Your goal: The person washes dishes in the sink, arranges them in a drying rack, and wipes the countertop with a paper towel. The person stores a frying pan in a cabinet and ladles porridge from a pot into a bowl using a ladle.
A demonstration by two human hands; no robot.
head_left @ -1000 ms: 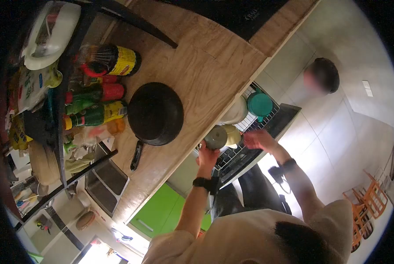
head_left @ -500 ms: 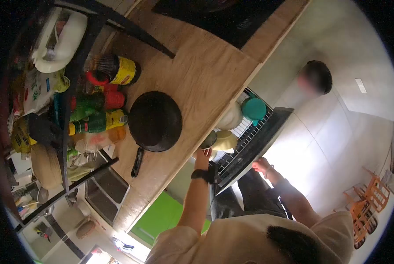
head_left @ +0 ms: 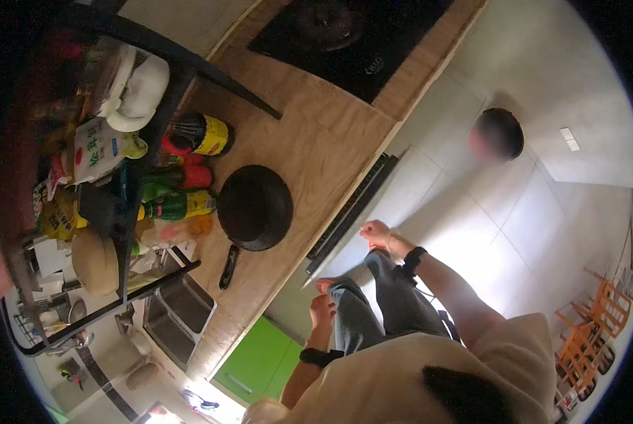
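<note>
The dish drawer (head_left: 352, 230) below the counter shows only a narrow dark strip along its front; the dishes inside are hidden. My right hand (head_left: 376, 235) is close by its front panel, fingers curled in with nothing seen in them. Whether it touches the panel I cannot tell. My left hand (head_left: 321, 311) is lower, beside my leg and off the drawer, its fingers loosely bent and a little apart, holding nothing. On the counter above lies a black frying pan (head_left: 255, 208), its handle toward the sink.
The wooden counter (head_left: 316, 152) carries a black cooktop (head_left: 352, 42) at the far end and a sink (head_left: 179, 318) at the near end. A black rack (head_left: 126, 233) holds bottles and packets. A green cabinet door (head_left: 260, 357) is below. Orange chairs (head_left: 592, 332) stand right.
The drawer has slid in under the counter, covering its green cup and bowls. My left hand has come out of it and down; my right hand has moved toward the counter with the panel.
</note>
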